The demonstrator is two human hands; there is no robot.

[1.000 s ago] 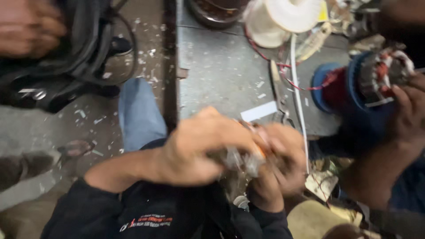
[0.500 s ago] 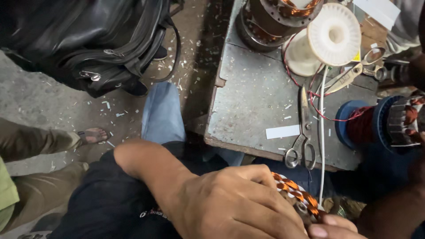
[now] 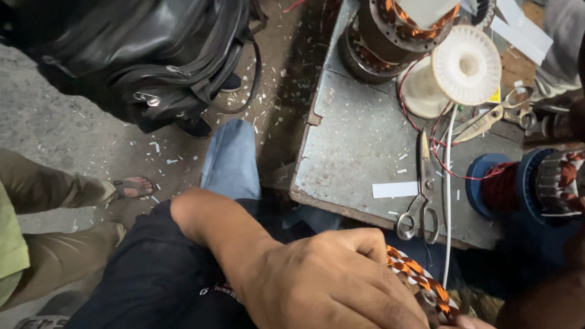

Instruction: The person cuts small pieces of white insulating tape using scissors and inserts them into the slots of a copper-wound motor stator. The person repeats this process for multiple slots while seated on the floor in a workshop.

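Leftmost, the left hand was seen closed over a copper-wound stator at the bottom edge, below the scissors laid on the grey metal table, while the right hand's grip could not be told.

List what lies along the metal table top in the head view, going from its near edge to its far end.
scissors → white paper strip → white plastic spool → motor stator with copper windings
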